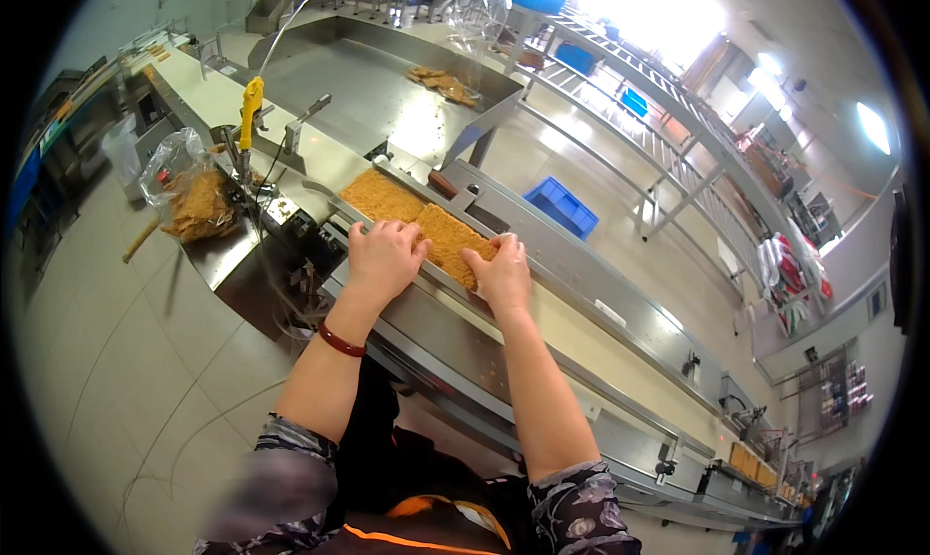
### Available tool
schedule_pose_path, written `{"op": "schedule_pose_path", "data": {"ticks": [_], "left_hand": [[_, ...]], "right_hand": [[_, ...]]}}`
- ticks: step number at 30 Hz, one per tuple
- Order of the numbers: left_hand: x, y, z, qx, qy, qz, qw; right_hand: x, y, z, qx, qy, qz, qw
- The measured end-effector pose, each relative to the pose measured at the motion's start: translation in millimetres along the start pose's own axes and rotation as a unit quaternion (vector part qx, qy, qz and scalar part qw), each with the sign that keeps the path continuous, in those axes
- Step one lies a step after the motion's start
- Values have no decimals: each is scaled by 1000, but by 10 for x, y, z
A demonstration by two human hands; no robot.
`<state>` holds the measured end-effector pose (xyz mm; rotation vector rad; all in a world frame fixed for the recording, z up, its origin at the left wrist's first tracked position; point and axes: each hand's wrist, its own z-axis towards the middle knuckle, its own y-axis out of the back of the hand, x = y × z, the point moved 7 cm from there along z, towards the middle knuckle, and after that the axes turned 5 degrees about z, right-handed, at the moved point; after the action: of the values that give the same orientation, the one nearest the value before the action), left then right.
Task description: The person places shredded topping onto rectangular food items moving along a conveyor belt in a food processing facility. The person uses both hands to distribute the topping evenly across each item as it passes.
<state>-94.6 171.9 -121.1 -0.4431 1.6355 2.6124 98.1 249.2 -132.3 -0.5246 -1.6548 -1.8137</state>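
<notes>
Left sleeve (289, 482) — blurred; handled slab (451, 239) — partly hidden.

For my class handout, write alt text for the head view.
A person's left hand and right hand touch a golden-brown slab on a pale conveyor belt, another slab adjoining it. Beyond sits a blue crate.

Slabs (449, 237) looked rough, matt, crumbly; conveyor belt (620, 369) smooth, matt. Big tray (339, 82) was smooth, shiny metal; crate (562, 206), plastic. Bag (170, 160) looked glossy clear plastic, sleeves (581, 516) printed cloth.
</notes>
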Motion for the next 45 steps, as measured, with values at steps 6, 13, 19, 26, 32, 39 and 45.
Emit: {"op": "schedule_pose_path", "data": {"ticks": [6,13,19,26,32,39,45], "left_hand": [[-363,-57,-113,9,-111,-34,993],[-731,-90,-282,19,-184,-33,982],[-1040,-130,-365,5,-245,-42,969],[-1323,-98,-548,11,-289,-63,955],[-1335,-79,-570,10,-306,-100,947],[-1420,-289,-451,33,-214,-103,971],[-1479,-350,-391,51,-140,-185,971]], "right_hand": [[-667,783,-107,54,-94,302,947],[-2057,2082,-1357,-164,-175,351,905],[-2211,2548,-1879,-217,-185,23,958],[-2481,2653,-1678,-230,-176,110,951],[-1740,2305,-1512,-149,-116,-442,877],[-1298,1352,-929,-40,-89,-215,972],[-1128,1124,-695,-98,-80,36,991]]}}
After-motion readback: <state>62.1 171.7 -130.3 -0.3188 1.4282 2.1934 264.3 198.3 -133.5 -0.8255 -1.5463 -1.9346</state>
